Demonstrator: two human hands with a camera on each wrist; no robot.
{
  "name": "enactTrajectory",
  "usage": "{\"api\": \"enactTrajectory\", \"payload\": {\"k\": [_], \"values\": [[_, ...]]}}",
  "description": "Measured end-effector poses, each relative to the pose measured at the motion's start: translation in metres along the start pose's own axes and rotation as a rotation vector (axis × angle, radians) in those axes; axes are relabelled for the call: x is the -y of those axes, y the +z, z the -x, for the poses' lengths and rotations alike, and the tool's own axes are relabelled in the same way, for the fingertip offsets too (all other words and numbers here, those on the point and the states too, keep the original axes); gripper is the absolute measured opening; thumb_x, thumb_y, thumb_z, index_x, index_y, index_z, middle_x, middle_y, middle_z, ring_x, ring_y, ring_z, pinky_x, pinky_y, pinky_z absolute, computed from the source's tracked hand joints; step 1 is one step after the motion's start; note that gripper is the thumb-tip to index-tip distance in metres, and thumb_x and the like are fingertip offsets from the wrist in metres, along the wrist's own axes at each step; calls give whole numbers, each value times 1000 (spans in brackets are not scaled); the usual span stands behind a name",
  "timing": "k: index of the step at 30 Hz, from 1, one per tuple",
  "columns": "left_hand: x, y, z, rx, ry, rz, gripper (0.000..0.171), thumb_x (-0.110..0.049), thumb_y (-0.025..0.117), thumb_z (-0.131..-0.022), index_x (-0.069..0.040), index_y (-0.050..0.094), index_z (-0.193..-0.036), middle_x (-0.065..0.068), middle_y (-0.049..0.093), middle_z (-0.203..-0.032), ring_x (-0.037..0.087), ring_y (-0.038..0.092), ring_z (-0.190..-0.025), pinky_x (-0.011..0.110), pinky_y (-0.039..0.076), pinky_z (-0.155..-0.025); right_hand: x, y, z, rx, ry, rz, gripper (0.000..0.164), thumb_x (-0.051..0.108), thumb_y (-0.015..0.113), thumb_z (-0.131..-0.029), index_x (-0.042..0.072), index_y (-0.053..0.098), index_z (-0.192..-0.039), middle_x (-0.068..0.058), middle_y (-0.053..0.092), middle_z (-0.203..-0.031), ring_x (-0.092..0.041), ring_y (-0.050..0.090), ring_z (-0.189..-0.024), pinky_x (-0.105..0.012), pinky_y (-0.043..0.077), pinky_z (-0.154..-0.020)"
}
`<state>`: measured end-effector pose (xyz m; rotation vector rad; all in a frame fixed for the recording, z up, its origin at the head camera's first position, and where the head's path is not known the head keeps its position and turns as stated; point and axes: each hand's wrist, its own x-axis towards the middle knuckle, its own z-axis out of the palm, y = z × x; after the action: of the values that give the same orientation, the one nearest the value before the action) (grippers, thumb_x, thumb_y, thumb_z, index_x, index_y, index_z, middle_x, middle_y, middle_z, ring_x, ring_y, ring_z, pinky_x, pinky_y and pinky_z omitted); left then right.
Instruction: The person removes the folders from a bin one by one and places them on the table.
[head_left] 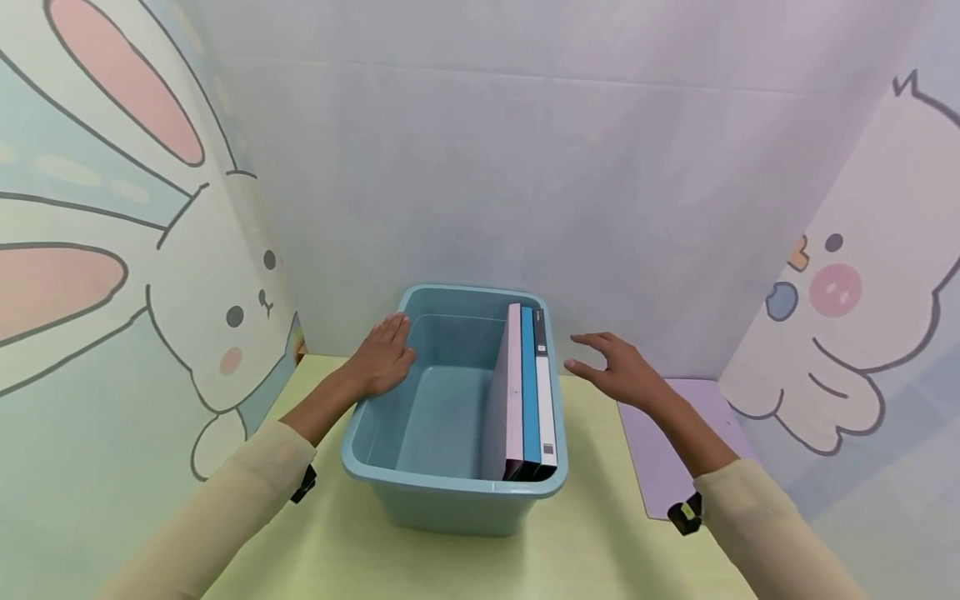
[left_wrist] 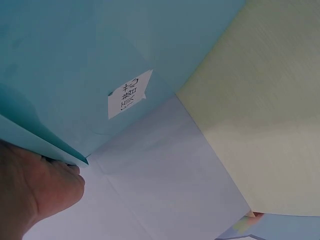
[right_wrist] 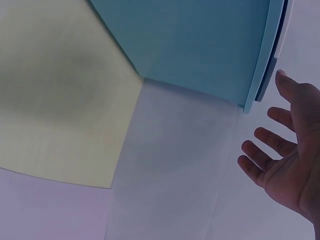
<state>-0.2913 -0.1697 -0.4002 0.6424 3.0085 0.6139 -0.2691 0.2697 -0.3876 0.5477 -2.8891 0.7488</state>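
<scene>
A blue plastic bin (head_left: 450, 483) stands on the table in the head view. Upright along its right wall are a pink binder (head_left: 513, 375), a blue binder (head_left: 529, 383) and a white binder (head_left: 546, 408), side by side. My left hand (head_left: 380, 357) rests on the bin's left rim, fingers pointing forward. In the left wrist view that hand (left_wrist: 50, 187) is at the rim, and the bin's outer wall carries a white label (left_wrist: 127, 96) with handwriting. Just right of the bin, my right hand (head_left: 618, 371) hovers with fingers spread and nothing in them; the right wrist view shows its palm (right_wrist: 300, 165).
The pale yellow table (head_left: 600, 500) lies under the bin. A flat purple sheet (head_left: 652, 467) is on its right side, beneath my right forearm. A plain pale wall (head_left: 450, 183) rises close behind the bin, with cartoon-printed walls left and right.
</scene>
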Motion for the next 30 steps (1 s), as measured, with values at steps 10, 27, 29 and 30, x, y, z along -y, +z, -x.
{"api": "enactTrajectory", "payload": {"k": [10, 27, 29, 30], "values": [[0, -1, 1, 16, -4, -6, 70, -25, 26, -119, 18, 12, -172, 37, 7, -185, 56, 6, -175, 68, 7, -143, 36, 7, -17, 11, 20, -76, 78, 57, 75, -103, 9, 61, -162, -25, 55, -168, -53, 52, -156, -74, 57, -113], [0, -2, -1, 20, -5, 5, 70, -26, 26, -120, 17, 11, -173, 36, 7, -186, 54, 5, -176, 67, 6, -143, 70, 15, -32, 25, -5, -78, 79, 51, 81, -101, 7, 60, -163, -28, 51, -170, -55, 51, -155, -71, 58, -112], [-1, -2, -1, 18, -5, 7, 69, -25, 26, -120, 18, 12, -173, 36, 7, -186, 55, 5, -175, 68, 7, -143, 72, 17, -33, 31, -1, -81, 81, 52, 82, -100, 8, 60, -164, -29, 50, -170, -55, 49, -155, -70, 60, -110], [-1, -2, -1, 18, -4, 6, 69, -25, 26, -120, 18, 13, -173, 36, 8, -186, 55, 6, -175, 68, 7, -143, 73, 17, -34, 35, -3, -81, 82, 53, 82, -99, 8, 60, -164, -29, 50, -170, -55, 49, -155, -70, 60, -109]]}}
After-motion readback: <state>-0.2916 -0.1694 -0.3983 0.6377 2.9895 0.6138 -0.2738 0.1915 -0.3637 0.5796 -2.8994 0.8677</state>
